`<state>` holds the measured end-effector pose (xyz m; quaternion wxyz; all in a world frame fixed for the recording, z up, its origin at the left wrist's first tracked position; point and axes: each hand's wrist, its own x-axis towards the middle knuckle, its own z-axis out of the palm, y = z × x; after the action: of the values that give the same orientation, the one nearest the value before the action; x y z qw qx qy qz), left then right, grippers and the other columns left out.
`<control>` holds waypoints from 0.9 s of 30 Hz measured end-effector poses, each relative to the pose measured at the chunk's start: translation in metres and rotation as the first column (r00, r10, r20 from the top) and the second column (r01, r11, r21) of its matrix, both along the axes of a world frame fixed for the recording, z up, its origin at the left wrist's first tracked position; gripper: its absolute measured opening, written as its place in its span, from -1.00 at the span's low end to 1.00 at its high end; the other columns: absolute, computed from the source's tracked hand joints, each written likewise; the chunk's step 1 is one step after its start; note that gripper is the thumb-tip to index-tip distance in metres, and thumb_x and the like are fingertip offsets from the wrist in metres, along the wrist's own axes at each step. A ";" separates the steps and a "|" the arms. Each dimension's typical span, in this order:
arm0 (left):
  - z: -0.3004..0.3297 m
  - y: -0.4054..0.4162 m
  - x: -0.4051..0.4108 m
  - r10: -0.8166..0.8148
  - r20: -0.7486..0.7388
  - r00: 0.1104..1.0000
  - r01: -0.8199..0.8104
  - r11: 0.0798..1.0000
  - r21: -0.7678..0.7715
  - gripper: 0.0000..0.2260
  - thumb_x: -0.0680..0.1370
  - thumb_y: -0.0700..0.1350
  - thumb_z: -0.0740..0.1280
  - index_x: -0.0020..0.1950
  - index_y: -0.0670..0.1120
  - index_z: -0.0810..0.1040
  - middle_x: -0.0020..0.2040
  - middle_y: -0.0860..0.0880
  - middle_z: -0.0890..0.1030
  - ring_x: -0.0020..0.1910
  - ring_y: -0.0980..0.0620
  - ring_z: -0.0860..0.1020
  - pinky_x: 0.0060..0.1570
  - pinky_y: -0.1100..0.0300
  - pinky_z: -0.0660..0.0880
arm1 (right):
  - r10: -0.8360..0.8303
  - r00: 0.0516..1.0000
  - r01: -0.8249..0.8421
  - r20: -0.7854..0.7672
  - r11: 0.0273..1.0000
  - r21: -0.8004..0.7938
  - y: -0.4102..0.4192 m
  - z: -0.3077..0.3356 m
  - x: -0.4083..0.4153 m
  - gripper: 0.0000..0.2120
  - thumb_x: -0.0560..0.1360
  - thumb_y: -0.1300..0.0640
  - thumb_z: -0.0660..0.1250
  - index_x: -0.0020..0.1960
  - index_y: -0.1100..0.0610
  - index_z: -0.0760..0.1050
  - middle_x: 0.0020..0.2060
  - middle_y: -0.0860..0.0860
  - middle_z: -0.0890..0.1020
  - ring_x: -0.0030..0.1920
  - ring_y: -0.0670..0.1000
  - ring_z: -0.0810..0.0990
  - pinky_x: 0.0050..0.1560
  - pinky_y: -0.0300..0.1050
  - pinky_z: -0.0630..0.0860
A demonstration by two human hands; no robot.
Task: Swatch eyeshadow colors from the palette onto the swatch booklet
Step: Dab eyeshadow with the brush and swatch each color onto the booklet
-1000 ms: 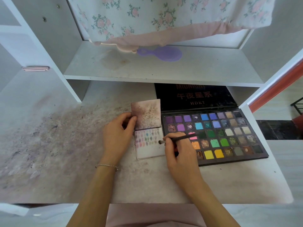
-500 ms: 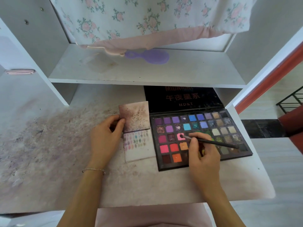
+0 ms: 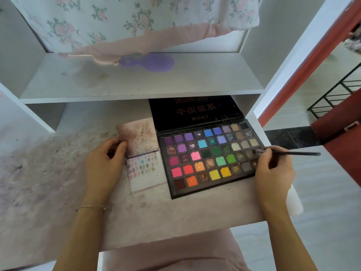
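A large black eyeshadow palette [image 3: 211, 182] lies open on the desk, its many coloured pans in rows and its lid propped back under the shelf. Left of it lies the small swatch booklet [image 3: 146, 173], open, with several pale colour dabs on its lower page. My left hand [image 3: 103, 165] holds the booklet's left edge, thumb on the upper page. My right hand [image 3: 273, 173] pinches a thin black brush [image 3: 293, 153], whose tip rests over the brownish pans at the palette's right end.
A white shelf [image 3: 136, 89] overhangs the back of the stained desk [image 3: 48, 182]. A purple hairbrush [image 3: 152, 62] lies on that shelf below a floral cloth [image 3: 136, 22]. The desk's right edge is just past my right hand.
My right hand carried the brush from the booklet to a pink pan, then further right to the brownish pans at the palette's right end. My left hand stayed on the booklet.
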<state>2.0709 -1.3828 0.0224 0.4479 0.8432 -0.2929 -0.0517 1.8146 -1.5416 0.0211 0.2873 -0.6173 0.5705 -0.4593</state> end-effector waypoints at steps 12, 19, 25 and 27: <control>0.002 0.000 -0.002 0.004 0.017 1.000 -0.004 1.000 0.009 -0.82 0.53 -0.16 0.28 0.09 -0.13 0.60 -0.11 0.06 0.56 -0.16 0.09 0.50 -0.20 0.44 0.30 | 0.054 0.997 -0.052 -0.063 0.998 0.027 -0.002 0.000 0.002 -0.84 0.53 0.13 0.17 -0.18 -0.09 0.37 -0.30 -0.16 0.53 -0.28 -0.21 0.53 -0.40 -0.42 0.32; 0.004 0.001 -0.003 -0.010 -0.009 1.000 0.010 1.000 0.008 -0.82 0.53 -0.16 0.28 0.09 -0.15 0.59 -0.09 0.01 0.58 -0.12 0.03 0.51 -0.06 0.22 0.34 | 0.059 0.996 -0.059 -0.069 0.998 0.015 -0.001 0.001 0.003 -0.77 0.53 0.14 0.18 -0.24 -0.13 0.35 -0.32 -0.17 0.53 -0.28 -0.20 0.54 -0.39 -0.43 0.34; 0.005 0.001 -0.003 -0.003 -0.022 1.000 0.003 1.000 0.018 -0.80 0.54 -0.15 0.28 0.11 -0.14 0.58 -0.08 0.05 0.56 -0.10 0.06 0.50 -0.05 0.23 0.33 | 0.073 0.997 -0.073 -0.028 0.997 0.005 0.000 -0.001 0.002 -0.92 0.53 0.14 0.18 -0.11 0.00 0.41 -0.28 -0.12 0.54 -0.24 -0.23 0.53 -0.40 -0.47 0.37; 0.005 0.001 -0.003 -0.001 -0.012 1.000 0.001 1.000 0.025 -0.80 0.54 -0.14 0.27 0.11 -0.14 0.58 -0.08 0.05 0.55 -0.11 0.06 0.50 -0.07 0.23 0.33 | 0.139 0.990 -0.139 -0.017 0.990 -0.016 0.003 0.000 0.005 -0.91 0.52 0.19 0.20 -0.09 0.02 0.42 -0.28 -0.16 0.53 -0.21 -0.35 0.51 -0.35 -0.55 0.38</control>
<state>2.0676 -1.3820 0.0276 0.4390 0.8482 -0.2901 -0.0607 1.8191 -1.5387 0.0214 0.3087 -0.6617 0.5243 -0.4382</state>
